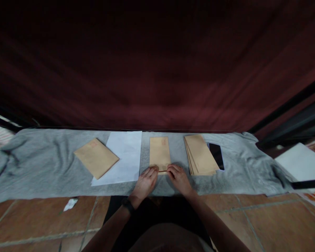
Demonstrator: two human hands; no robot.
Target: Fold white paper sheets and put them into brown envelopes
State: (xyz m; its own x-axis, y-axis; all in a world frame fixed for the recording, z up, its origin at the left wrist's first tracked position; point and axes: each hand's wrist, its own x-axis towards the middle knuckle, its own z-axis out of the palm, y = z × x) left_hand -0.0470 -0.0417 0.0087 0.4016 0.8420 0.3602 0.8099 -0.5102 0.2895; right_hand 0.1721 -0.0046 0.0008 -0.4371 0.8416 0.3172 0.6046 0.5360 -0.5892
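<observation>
A brown paper envelope (159,152) lies upright in front of me, with a small red print near its top right corner. My left hand (148,176) grips its near end at the left corner, fingers pressed together. At the right corner my right hand (178,176) pinches the same end. Between the two hands a thin dark line runs across the envelope, like a fold or flap edge. My fingertips hide both near corners.
Left of me, another brown envelope or a small pile (96,157) overlaps white paper sheets (126,154). Several fanned envelopes (201,154) lie to the right, beside a phone (216,155). Grey cloth (238,164) covers the narrow surface; a dark red curtain (157,87) hangs behind.
</observation>
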